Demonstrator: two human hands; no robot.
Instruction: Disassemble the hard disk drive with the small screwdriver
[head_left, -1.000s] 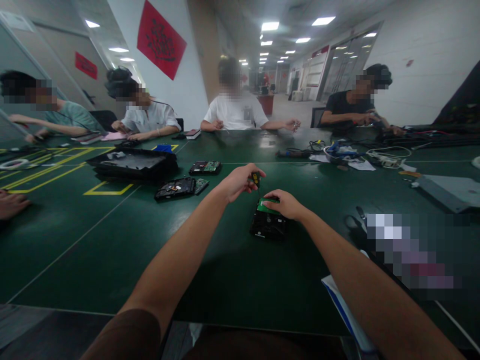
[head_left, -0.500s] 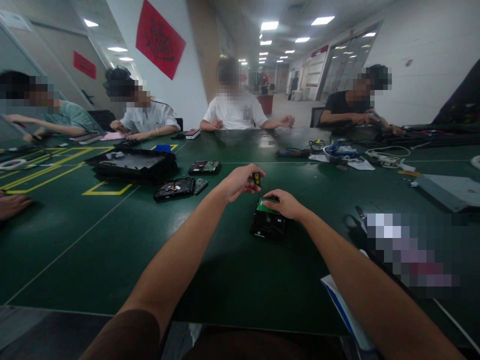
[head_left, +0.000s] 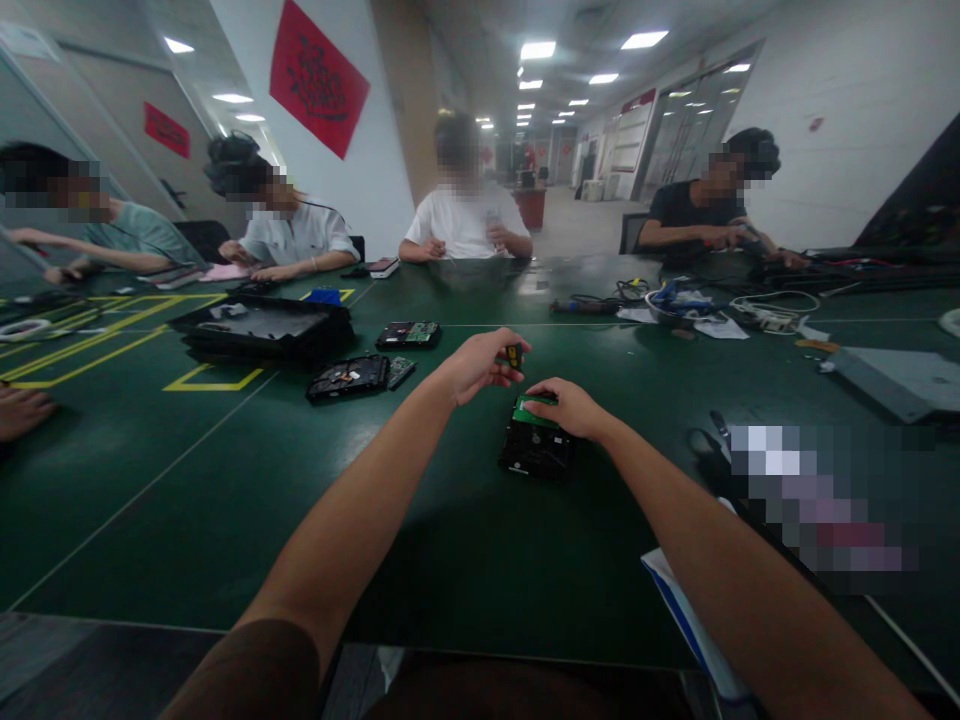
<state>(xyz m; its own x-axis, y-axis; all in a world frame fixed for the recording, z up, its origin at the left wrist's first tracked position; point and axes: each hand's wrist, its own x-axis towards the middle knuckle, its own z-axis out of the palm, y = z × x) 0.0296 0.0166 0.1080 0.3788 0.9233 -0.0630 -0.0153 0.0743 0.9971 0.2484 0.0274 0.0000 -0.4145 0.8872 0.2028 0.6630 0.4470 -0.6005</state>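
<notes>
A black hard drive [head_left: 534,452] with a green circuit board [head_left: 531,408] at its far end lies on the table in front of me. My right hand [head_left: 570,408] grips the drive's far right part, with the thumb on the board and the fingers curled over the far edge. Just beyond and to the left, my left hand [head_left: 487,362] pinches a small black-and-yellow screwdriver [head_left: 514,355], its handle upright between the fingers. The hand hides its lower end, so I cannot tell whether its tip touches the drive.
Left of my hands lie an opened hard drive [head_left: 349,379], a loose circuit board [head_left: 400,372] and another drive [head_left: 408,334]. A black tray [head_left: 262,330] stands behind them. Cables [head_left: 679,300] and a grey metal box [head_left: 900,380] are at right. Several people sit around the table.
My hands, the screwdriver and the drive stay almost where they were. Across the table, the person in white has drawn one hand in from the side towards the chest.
</notes>
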